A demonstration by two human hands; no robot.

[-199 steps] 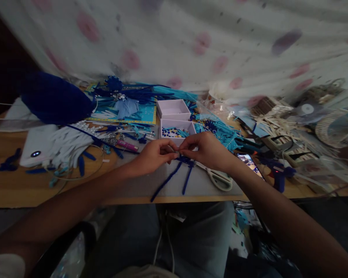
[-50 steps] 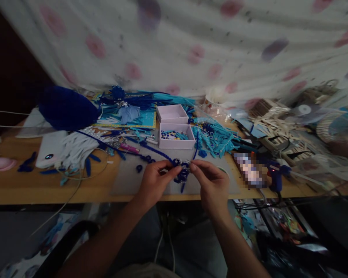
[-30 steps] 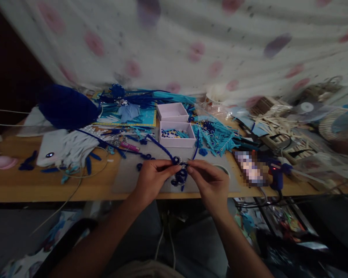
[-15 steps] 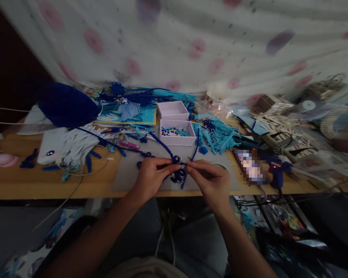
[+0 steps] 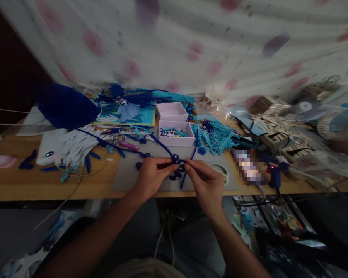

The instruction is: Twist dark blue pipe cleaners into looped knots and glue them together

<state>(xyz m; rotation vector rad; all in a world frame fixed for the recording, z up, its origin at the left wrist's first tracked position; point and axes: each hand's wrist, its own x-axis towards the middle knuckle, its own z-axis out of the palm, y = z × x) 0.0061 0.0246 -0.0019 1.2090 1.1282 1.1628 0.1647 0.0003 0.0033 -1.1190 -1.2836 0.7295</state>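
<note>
A dark-blue looped ornament with silvery glints is held over a grey mat, in front of the white bead box. Its left side is pinched by the left hand, whose fingers are clamped on it; its right edge is gripped likewise by the fingers of the right hand. (Its exact shape is partly hidden by the fingertips.) Fuzzy blue stems are pointed from it toward the bead box. To the front right of the bead box, a pale scissor handle is partly covered by the right hand. Farther right of the bead box, a phone and a glue gun are placed on the worktop.
</note>
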